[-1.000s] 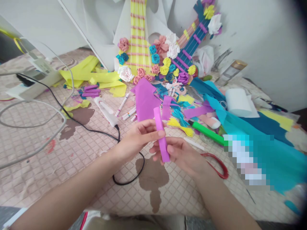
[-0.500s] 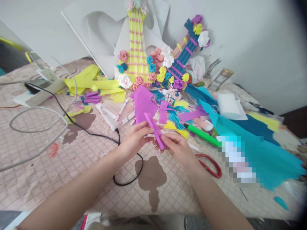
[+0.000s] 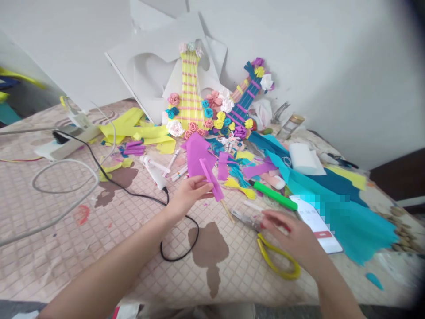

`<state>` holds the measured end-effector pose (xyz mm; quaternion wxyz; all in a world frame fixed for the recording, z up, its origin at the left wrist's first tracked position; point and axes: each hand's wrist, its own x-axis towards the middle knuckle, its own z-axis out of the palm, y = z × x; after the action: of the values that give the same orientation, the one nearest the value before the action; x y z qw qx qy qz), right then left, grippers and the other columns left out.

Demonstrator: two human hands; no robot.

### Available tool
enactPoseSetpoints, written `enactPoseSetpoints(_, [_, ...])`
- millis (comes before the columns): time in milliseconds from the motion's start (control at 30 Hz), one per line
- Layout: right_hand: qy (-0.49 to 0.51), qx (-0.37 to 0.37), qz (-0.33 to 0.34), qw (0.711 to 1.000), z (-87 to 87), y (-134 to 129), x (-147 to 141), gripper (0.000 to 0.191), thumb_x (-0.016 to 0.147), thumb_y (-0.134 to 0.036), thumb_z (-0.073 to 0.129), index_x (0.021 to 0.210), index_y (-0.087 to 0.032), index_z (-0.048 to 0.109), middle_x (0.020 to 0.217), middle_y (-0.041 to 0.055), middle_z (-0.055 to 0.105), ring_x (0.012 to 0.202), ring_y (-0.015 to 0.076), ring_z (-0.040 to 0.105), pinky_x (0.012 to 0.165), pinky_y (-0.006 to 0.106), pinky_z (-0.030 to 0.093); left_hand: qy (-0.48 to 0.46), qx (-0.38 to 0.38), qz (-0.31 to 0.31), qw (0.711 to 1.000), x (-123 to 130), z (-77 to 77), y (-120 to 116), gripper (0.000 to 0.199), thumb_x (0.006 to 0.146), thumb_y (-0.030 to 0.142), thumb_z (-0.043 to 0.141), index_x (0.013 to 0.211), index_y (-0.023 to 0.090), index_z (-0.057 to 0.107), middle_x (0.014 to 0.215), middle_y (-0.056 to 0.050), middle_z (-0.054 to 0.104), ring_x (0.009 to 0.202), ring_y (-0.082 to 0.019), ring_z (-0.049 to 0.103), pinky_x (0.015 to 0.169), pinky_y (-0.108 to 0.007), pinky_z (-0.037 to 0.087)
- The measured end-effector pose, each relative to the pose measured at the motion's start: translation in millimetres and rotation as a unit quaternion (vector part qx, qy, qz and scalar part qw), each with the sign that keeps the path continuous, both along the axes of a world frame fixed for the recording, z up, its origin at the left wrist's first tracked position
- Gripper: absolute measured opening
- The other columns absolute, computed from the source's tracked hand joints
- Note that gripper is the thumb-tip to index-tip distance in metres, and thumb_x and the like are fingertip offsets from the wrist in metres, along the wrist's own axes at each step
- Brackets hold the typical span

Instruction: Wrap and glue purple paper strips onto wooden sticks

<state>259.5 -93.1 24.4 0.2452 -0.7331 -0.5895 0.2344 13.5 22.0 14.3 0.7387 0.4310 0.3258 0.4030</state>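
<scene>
My left hand [image 3: 194,192] pinches a folded strip of purple crepe paper [image 3: 212,179], held upright at a slant above the table. Over to the right, my right hand [image 3: 285,230] has its fingers curled at the red handle of a pair of scissors [image 3: 280,263]. Their other handle is a yellow loop, and the blurred metal blades point left. A thin wooden stick [image 3: 227,210] lies between the strip's lower end and the blades. Behind the strip lies a larger purple paper sheet [image 3: 197,153].
Two flower-covered paper guitars, one yellow [image 3: 190,88] and one blue [image 3: 245,99], lean at the back. A white glue gun [image 3: 154,173] with a black cord lies left of centre. A green cutter [image 3: 275,195], a phone [image 3: 318,226] and turquoise paper [image 3: 345,226] lie right.
My right hand has let go of the purple strip and moved right to the scissors. My left hand keeps the strip. The view has shifted, so the guitars sit lower.
</scene>
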Motion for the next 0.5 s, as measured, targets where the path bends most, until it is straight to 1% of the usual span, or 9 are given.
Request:
enactPoseSetpoints(33, [-0.033, -0.021, 0.028, 0.999, -8.5, -11.9, 12.2, 0.030, 0.077, -0.042, 0.057, 0.096, -0.021, 0.067, 0.103, 0.0102, 0.067, 0.098, 0.0292, 0.060, 0.088, 0.046, 0.047, 0.004, 0.000, 0.007, 1.000, -0.2, 1.3, 0.0, 0.023, 0.070, 0.024, 0.069, 0.091, 0.014, 0.067, 0.081, -0.004, 0.071, 0.075, -0.014, 0.064, 0.078, -0.031, 0.051])
enactPoseSetpoints(100, [-0.091, -0.021, 0.052, 0.994, -28.4, -33.6, 31.7, 0.040, 0.074, -0.040, 0.058, 0.108, -0.020, 0.063, 0.114, 0.0116, 0.061, 0.109, 0.0308, 0.054, 0.094, 0.047, 0.043, 0.011, 0.004, 0.020, 1.000, -0.3, 3.7, -0.3, 0.024, 0.069, 0.024, 0.070, 0.091, 0.014, 0.067, 0.081, -0.004, 0.071, 0.075, -0.015, 0.065, 0.077, -0.031, 0.051])
enactPoseSetpoints(167, [-0.139, -0.007, 0.041, 0.989, -46.4, -48.8, 42.4, 0.047, 0.073, -0.038, 0.056, 0.116, -0.019, 0.059, 0.120, 0.0133, 0.057, 0.114, 0.0318, 0.051, 0.096, 0.047, 0.041, 0.010, 0.011, 0.029, 0.999, -0.5, 5.8, -0.7, 0.026, 0.068, 0.024, 0.071, 0.091, 0.015, 0.067, 0.082, -0.004, 0.071, 0.074, -0.015, 0.064, 0.075, -0.029, 0.050])
enactPoseSetpoints(233, [-0.156, 0.005, 0.028, 0.987, -57.2, -55.1, 44.7, 0.048, 0.074, -0.036, 0.053, 0.119, -0.020, 0.056, 0.120, 0.0129, 0.055, 0.115, 0.0310, 0.051, 0.097, 0.045, 0.041, 0.003, 0.015, 0.034, 0.999, -0.7, 7.4, -0.9, 0.027, 0.066, 0.024, 0.072, 0.090, 0.015, 0.067, 0.082, -0.004, 0.071, 0.072, -0.014, 0.063, 0.073, -0.028, 0.050])
enactPoseSetpoints(267, [-0.157, 0.008, 0.025, 0.987, -59.2, -55.0, 43.7, 0.047, 0.074, -0.035, 0.052, 0.119, -0.021, 0.056, 0.119, 0.0123, 0.055, 0.114, 0.0302, 0.051, 0.097, 0.045, 0.040, 0.000, 0.014, 0.038, 0.999, -0.8, 8.1, -0.9, 0.026, 0.066, 0.024, 0.072, 0.090, 0.015, 0.068, 0.082, -0.004, 0.070, 0.071, -0.013, 0.062, 0.072, -0.028, 0.050])
enactPoseSetpoints(333, [-0.147, 0.002, 0.030, 0.989, -57.1, -51.1, 40.7, 0.044, 0.074, -0.033, 0.051, 0.116, -0.021, 0.057, 0.116, 0.0113, 0.058, 0.112, 0.0291, 0.053, 0.097, 0.044, 0.040, -0.004, 0.010, 0.043, 0.999, -0.9, 9.1, -0.6, 0.024, 0.066, 0.024, 0.071, 0.088, 0.015, 0.069, 0.082, -0.004, 0.070, 0.069, -0.013, 0.061, 0.072, -0.027, 0.049])
enactPoseSetpoints(433, [-0.117, -0.019, 0.063, 0.991, -46.7, -46.6, 40.3, 0.038, 0.070, -0.029, 0.054, 0.106, -0.020, 0.062, 0.113, 0.0119, 0.061, 0.108, 0.0295, 0.055, 0.095, 0.045, 0.042, -0.010, 0.006, 0.045, 0.999, 0.0, 11.1, 1.2, 0.021, 0.065, 0.023, 0.071, 0.084, 0.015, 0.070, 0.078, -0.003, 0.069, 0.066, -0.012, 0.059, 0.068, -0.025, 0.048])
enactPoseSetpoints(500, [-0.087, -0.043, 0.087, 0.991, -41.5, -50.3, 43.8, 0.037, 0.066, -0.025, 0.057, 0.103, -0.019, 0.062, 0.111, 0.0130, 0.063, 0.105, 0.0297, 0.057, 0.093, 0.044, 0.044, -0.013, 0.010, 0.043, 0.999, 1.6, 14.6, 3.2, 0.017, 0.065, 0.023, 0.072, 0.080, 0.015, 0.071, 0.073, -0.002, 0.068, 0.062, -0.010, 0.057, 0.063, -0.023, 0.046])
